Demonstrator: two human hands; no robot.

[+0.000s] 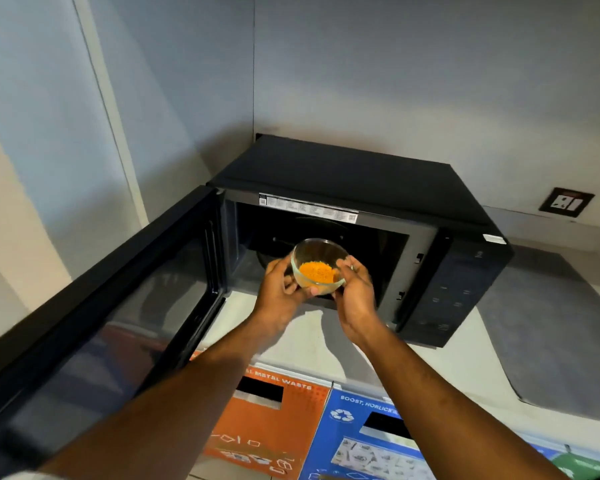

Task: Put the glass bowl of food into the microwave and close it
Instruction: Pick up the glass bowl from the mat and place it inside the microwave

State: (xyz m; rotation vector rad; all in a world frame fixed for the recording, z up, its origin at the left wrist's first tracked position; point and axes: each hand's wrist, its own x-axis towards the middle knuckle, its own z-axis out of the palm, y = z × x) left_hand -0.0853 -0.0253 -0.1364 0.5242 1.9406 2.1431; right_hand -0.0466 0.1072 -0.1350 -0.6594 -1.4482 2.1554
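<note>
A clear glass bowl (317, 258) with orange food in its bottom is held in the air at the mouth of the black microwave (343, 174). My left hand (279, 284) grips the bowl's left side and underside. My right hand (355, 289) holds its right rim. The bowl is tilted towards me and sits just in front of the dark cavity, above the turntable. The microwave door (118, 306) is swung wide to the left, its inner glass facing me.
The microwave stands in a wall corner on a pale counter (430, 362). A grey mat (548, 327) lies to its right, under a wall socket (566, 201). Below the counter edge are an orange waste bin (267, 424) and a blue recycling bin (361, 441).
</note>
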